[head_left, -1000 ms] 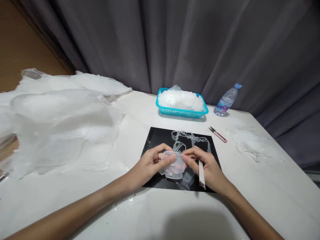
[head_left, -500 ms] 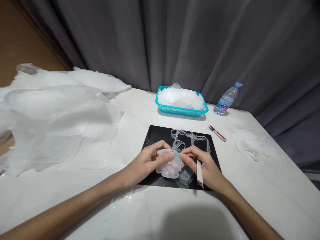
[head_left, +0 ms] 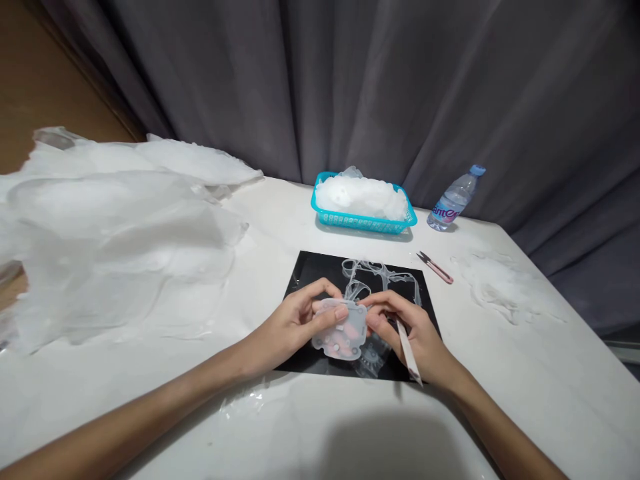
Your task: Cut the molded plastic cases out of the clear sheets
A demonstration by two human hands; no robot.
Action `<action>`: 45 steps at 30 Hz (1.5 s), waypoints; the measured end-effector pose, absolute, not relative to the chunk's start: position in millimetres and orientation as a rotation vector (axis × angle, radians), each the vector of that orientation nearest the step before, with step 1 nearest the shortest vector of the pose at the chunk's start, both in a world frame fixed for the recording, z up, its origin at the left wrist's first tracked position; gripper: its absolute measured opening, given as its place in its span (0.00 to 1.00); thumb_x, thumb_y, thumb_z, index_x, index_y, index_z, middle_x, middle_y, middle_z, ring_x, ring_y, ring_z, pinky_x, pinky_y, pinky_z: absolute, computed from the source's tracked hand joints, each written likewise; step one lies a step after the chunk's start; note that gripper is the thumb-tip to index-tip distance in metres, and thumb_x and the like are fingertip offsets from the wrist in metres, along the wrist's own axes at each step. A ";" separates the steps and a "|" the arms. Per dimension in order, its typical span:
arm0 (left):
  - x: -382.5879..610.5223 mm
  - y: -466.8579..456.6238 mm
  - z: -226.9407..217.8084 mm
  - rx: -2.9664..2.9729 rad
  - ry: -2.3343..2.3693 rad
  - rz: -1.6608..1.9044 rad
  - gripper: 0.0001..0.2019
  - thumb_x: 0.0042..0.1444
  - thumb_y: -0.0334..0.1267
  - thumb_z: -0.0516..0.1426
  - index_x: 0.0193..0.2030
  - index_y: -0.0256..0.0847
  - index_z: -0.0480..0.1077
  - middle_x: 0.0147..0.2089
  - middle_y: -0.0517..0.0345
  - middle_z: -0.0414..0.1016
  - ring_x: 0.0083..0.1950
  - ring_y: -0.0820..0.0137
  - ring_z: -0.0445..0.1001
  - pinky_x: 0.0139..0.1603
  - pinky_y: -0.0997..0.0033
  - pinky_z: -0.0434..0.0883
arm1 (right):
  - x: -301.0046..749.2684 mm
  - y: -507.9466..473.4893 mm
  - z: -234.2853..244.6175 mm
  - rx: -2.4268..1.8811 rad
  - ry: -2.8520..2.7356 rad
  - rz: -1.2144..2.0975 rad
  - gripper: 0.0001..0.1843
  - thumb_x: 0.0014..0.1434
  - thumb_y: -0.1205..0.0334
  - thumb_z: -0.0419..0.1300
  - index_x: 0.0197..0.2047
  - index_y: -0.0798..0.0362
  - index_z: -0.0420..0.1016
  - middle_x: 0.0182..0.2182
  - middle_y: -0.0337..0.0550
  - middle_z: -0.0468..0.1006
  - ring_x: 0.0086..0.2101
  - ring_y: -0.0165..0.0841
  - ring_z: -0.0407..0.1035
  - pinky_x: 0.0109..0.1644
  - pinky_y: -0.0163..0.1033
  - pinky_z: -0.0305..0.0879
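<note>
My left hand (head_left: 315, 315) pinches a flat, frosted translucent plastic piece (head_left: 343, 340) with a scalloped outline, thumb on its upper face. Pink fingers show through the plastic. At the piece's right edge are the fingertips of my right hand (head_left: 403, 327), which is closed around a slim whitish strip-like tool (head_left: 409, 353). The tool's lower end sticks out below the palm; its upper end is hidden. Both hands are over a black mat (head_left: 313, 273). Clear film-like strips (head_left: 383, 273) lie on the mat's far part, and another clear plastic piece (head_left: 371, 360) lies under the hands.
A turquoise basket (head_left: 365, 222) filled with white material stands behind the mat, with a water bottle (head_left: 453, 203) to its right. Pink-handled thread snips (head_left: 435, 267) lie near a heap of clear scraps (head_left: 503, 283). Large white plastic sheets or bags (head_left: 125, 247) cover the table's left side.
My right fingertips have shifted slightly right along the plastic piece's edge. The whitish tool has swung so its lower end points further right. My left hand stays nearly still.
</note>
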State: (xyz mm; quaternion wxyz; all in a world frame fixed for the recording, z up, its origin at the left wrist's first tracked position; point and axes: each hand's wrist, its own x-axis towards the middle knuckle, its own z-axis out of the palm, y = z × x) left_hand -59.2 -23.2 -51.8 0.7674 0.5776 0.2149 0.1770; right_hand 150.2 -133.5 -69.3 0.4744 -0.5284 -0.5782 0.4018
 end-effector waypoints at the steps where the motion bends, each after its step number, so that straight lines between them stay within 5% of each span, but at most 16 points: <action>1: -59.1 -23.9 -51.3 1.241 0.448 0.382 0.10 0.68 0.41 0.62 0.44 0.40 0.65 0.33 0.62 0.82 0.30 0.77 0.78 0.32 0.81 0.73 | 149.3 -133.8 -69.4 -1.292 -1.396 0.995 0.08 0.70 0.54 0.62 0.48 0.48 0.76 0.32 0.37 0.79 0.34 0.31 0.73 0.42 0.36 0.67; 5: -59.5 -26.1 -50.7 1.191 0.382 0.361 0.09 0.70 0.39 0.60 0.44 0.40 0.64 0.36 0.60 0.85 0.31 0.76 0.82 0.33 0.80 0.77 | 145.5 -135.0 -70.4 -1.262 -1.359 1.026 0.10 0.71 0.54 0.62 0.39 0.49 0.74 0.28 0.35 0.79 0.30 0.29 0.71 0.40 0.36 0.66; 13: -61.2 -29.1 -46.8 1.157 0.382 0.307 0.08 0.71 0.40 0.59 0.45 0.42 0.62 0.37 0.57 0.86 0.34 0.71 0.85 0.33 0.78 0.78 | 139.6 -137.6 -66.4 -1.236 -1.342 1.030 0.13 0.73 0.54 0.59 0.36 0.50 0.72 0.26 0.35 0.77 0.28 0.28 0.69 0.37 0.36 0.63; 25: -61.0 -25.7 -52.0 1.252 0.452 0.360 0.12 0.68 0.44 0.62 0.45 0.40 0.65 0.30 0.63 0.79 0.27 0.78 0.73 0.30 0.80 0.67 | 139.7 -137.5 -63.9 -1.203 -1.330 1.022 0.16 0.75 0.55 0.54 0.36 0.51 0.72 0.27 0.36 0.75 0.30 0.29 0.69 0.39 0.36 0.64; 33: -58.6 -25.9 -52.9 1.231 0.442 0.359 0.12 0.67 0.43 0.62 0.44 0.40 0.65 0.30 0.64 0.79 0.27 0.76 0.76 0.30 0.78 0.69 | 139.9 -135.0 -66.1 -1.263 -1.313 0.969 0.11 0.71 0.52 0.61 0.40 0.49 0.74 0.27 0.36 0.75 0.29 0.31 0.70 0.38 0.37 0.65; 39: -58.8 -26.8 -58.9 1.226 0.474 0.326 0.15 0.69 0.48 0.60 0.39 0.41 0.61 0.37 0.54 0.83 0.34 0.70 0.81 0.36 0.73 0.73 | 139.3 -133.9 -68.0 -1.293 -1.310 0.959 0.11 0.71 0.52 0.61 0.39 0.49 0.74 0.27 0.36 0.75 0.29 0.31 0.68 0.37 0.37 0.64; 45: -58.8 -22.7 -62.3 1.407 0.516 0.370 0.14 0.72 0.50 0.55 0.42 0.41 0.62 0.37 0.58 0.80 0.37 0.69 0.78 0.40 0.71 0.71 | 143.1 -133.5 -68.8 -1.339 -1.358 0.944 0.12 0.73 0.51 0.58 0.40 0.50 0.72 0.27 0.36 0.75 0.30 0.31 0.69 0.38 0.37 0.65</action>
